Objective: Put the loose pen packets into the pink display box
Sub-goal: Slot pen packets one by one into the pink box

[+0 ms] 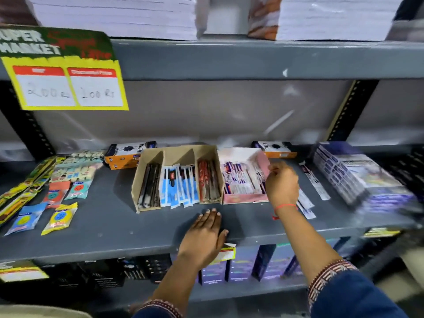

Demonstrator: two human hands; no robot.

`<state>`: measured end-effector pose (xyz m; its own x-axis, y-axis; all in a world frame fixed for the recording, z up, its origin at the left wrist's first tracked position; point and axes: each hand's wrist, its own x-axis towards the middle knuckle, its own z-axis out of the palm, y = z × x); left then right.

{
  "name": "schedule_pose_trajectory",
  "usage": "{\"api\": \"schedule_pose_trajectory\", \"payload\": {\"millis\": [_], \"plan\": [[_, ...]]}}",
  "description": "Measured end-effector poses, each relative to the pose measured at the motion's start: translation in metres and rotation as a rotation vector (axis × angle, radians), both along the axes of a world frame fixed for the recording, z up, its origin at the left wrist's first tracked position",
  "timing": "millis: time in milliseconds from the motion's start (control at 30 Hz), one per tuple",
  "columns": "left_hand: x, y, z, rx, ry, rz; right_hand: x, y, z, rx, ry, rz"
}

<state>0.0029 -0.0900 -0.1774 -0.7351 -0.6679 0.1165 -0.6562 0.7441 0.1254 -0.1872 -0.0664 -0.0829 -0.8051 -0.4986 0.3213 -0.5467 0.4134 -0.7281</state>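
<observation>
The pink display box stands on the grey shelf right of centre, with several purple and white pen packets lying inside. My right hand hovers at the box's right wall, fingers curled loosely near the packets; whether it grips one is unclear. Loose pen packets lie on the shelf to the right of the box, and more show just behind my right wrist. My left hand rests flat on the shelf's front edge, fingers together, holding nothing.
A brown cardboard tray with three compartments of pens sits left of the pink box. Orange boxes stand behind. Sponge and scrubber packs cover the left. A stack of purple packs fills the right. A price sign hangs above.
</observation>
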Motion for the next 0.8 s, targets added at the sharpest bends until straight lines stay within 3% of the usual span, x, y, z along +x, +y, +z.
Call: {"api": "schedule_pose_trajectory", "payload": {"millis": [200, 433, 700, 800], "plan": [[-0.067, 0.013, 0.008, 0.016, -0.044, -0.160, -0.069, 0.024, -0.016, 0.187, -0.103, -0.108], [-0.102, 0.012, 0.004, 0.023, -0.033, -0.249, -0.120, 0.016, -0.052, 0.567, -0.067, 0.064], [-0.101, 0.014, 0.004, 0.012, -0.065, -0.220, -0.137, 0.005, -0.043, 0.564, -0.199, 0.134], [-0.102, 0.014, 0.001, -0.010, -0.057, -0.202, -0.151, 0.007, -0.048, 0.451, -0.373, 0.084]]}}
